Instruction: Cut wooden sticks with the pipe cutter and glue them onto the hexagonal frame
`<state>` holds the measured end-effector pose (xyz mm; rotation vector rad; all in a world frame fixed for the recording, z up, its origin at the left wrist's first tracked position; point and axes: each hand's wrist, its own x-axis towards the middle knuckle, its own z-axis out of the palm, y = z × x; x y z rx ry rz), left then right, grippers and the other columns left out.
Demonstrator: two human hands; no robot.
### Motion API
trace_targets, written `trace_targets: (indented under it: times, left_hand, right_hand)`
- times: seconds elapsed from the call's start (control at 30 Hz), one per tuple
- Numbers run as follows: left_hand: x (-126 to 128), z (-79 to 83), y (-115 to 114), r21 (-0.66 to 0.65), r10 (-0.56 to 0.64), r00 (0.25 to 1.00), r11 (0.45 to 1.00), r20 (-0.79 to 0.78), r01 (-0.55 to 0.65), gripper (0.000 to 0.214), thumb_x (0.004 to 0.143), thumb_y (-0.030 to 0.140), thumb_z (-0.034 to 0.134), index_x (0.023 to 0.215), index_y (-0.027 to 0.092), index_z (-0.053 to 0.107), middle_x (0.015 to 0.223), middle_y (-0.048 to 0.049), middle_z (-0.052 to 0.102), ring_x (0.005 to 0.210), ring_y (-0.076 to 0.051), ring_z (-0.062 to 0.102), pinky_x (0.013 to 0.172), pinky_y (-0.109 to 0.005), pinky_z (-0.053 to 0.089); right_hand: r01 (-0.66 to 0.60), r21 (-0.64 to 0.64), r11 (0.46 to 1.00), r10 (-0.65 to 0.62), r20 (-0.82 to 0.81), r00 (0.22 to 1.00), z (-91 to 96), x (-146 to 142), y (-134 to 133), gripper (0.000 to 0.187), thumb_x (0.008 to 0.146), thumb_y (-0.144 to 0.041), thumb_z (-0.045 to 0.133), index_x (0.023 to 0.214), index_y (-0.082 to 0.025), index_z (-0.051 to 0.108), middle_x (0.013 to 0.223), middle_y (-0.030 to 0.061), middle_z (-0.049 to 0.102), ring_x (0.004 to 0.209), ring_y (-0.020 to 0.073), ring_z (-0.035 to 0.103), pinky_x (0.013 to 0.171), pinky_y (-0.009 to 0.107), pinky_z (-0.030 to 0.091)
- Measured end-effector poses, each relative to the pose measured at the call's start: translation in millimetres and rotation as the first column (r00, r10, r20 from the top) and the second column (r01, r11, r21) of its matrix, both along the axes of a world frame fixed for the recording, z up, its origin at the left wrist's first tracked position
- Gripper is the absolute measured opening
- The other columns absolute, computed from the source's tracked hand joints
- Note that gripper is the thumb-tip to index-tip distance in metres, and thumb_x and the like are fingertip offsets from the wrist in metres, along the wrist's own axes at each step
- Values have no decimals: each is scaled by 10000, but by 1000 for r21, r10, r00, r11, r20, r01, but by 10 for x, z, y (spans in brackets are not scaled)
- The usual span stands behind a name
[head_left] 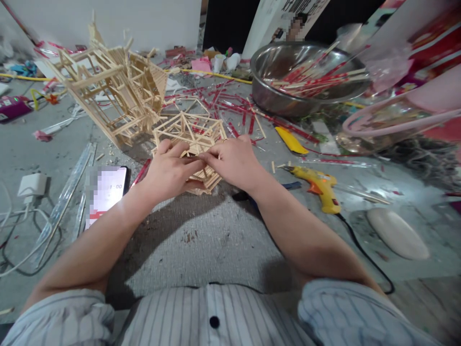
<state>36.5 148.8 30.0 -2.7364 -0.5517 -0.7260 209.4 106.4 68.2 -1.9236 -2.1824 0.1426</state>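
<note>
Steel basin (277, 102) holding red-and-pale sticks (313, 85) — left hand (171, 168) and right hand (234, 161), grip pinching small wooden frame (196, 140)

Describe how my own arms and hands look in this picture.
The left hand and right hand are ungloved, and the forearms bare. The right seems to wear a thin ring. The pale sleeves have darker stripes and end near the elbows.

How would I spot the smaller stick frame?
Find the big metal bowl at the picture's upper right, then come left and nearer. The small stick frame sits there, partly hidden by the left hand and right hand. Unlike the taller wooden tower to its left, it is low and squat.
</note>
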Motion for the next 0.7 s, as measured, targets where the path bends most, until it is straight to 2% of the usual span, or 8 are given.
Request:
trace_targets:
  times: [0.2, 0.4, 0.7]
  left_hand:
    - [-8, -15, -3, -16, -11, 1000, 1000, 13, 12, 417, 796, 607, 556, 972, 242, 656, 836, -44, 706, 975, -255, 528, 825, -408, 304]
    - [-7, -3, -5, -13, -13, 1000, 1000, 5, 13, 410, 802, 594, 555, 989, 245, 664, 836, -48, 699, 977, -257, 523, 838, -418, 309]
    - [3, 11, -15, -32, -10, 1000, 999, 5, 11, 407, 804, 611, 539, 933, 246, 664, 821, -52, 698, 956, -257, 539, 811, -419, 323]
  right_hand:
    - [-2, -15, 1000, 1, -77, 997, -28, 16, 23, 367, 908, -328, 459, 653, -172, 671, 601, 21, 590, 647, 132, 497, 700, 337, 235]
    - [48, -37, 998, -49, -50, 998, 9, -11, 57, 352, 884, -334, 472, 646, -178, 680, 582, 32, 585, 656, 155, 521, 698, 340, 256]
    - [39, -87, 995, -50, -128, 990, 28, -1, 85, 321, 860, -349, 520, 632, -189, 679, 559, 13, 584, 641, 150, 521, 721, 347, 271]
